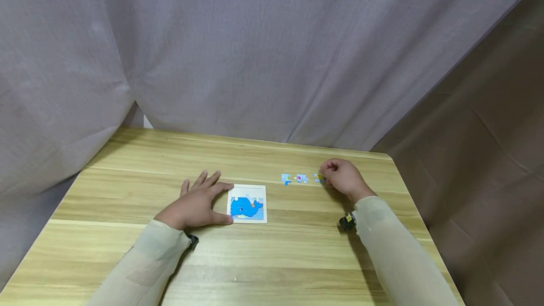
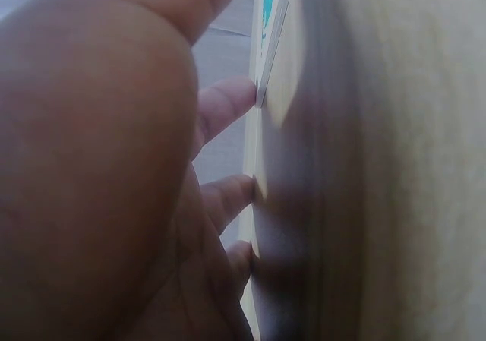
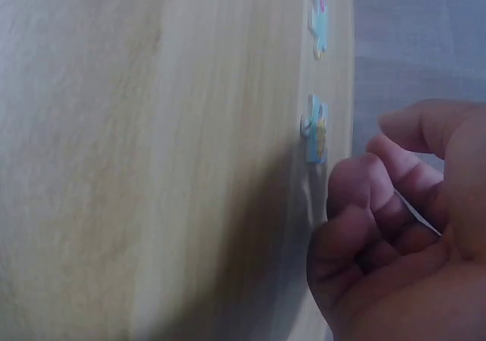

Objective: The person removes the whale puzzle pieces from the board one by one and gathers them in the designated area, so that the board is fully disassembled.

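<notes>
My left hand (image 1: 196,206) rests at the left side of a small white-framed jigsaw puzzle (image 1: 247,221) showing a blue whale. Its thumb touches the lower left corner and its index finger the upper left; the other fingers are spread on the table. In the left wrist view the puzzle's edge (image 2: 272,48) meets a fingertip. My right hand (image 1: 345,176) hovers beside a puzzle piece with yellow on it (image 1: 318,178), fingers loosely bent. The right wrist view shows that piece (image 3: 315,132) lying on the table, just off the fingertips, with nothing visible in the hand.
Two more loose pieces lie in a row to the left of the yellow one: a light blue piece with a pink mark (image 1: 301,178) and a pale one with a blue tab (image 1: 286,178). Grey curtains (image 1: 238,60) hang behind the wooden table (image 1: 255,268).
</notes>
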The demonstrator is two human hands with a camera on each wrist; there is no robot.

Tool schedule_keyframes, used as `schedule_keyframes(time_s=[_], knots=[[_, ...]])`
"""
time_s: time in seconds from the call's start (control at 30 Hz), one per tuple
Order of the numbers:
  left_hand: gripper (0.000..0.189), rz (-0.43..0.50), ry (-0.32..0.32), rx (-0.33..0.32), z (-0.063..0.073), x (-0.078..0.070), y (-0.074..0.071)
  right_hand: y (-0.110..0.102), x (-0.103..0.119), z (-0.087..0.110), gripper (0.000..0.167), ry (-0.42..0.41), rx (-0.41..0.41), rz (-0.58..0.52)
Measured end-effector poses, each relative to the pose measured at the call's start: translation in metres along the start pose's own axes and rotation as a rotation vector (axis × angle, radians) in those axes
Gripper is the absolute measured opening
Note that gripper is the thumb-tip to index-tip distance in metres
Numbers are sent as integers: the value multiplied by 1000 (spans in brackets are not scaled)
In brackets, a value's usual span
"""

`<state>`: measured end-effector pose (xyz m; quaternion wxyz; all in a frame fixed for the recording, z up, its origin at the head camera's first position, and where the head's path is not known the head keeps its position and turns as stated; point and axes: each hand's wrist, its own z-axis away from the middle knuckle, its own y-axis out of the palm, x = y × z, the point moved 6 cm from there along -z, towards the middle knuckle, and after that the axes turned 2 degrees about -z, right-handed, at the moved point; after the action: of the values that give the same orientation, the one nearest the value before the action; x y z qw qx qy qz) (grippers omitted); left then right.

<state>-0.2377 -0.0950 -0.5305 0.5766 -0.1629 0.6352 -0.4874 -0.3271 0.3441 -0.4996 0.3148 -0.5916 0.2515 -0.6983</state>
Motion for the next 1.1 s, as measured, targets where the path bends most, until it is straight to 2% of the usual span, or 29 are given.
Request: schedule_keyframes(time_s=[0.2, 0.43, 0.8, 1.1], knots=[[97, 1, -1, 5, 0, -1, 0, 4, 19, 4, 18, -100, -44, 49], [96, 9, 1, 1, 0, -1, 0, 23, 50, 15, 12, -231, -55, 108], [96, 16, 0, 6, 0, -2, 0, 62, 95, 35, 6, -338, 66, 98], [94, 7, -5, 2, 1, 1, 1, 96, 132, 52, 5, -466, 167, 189]])
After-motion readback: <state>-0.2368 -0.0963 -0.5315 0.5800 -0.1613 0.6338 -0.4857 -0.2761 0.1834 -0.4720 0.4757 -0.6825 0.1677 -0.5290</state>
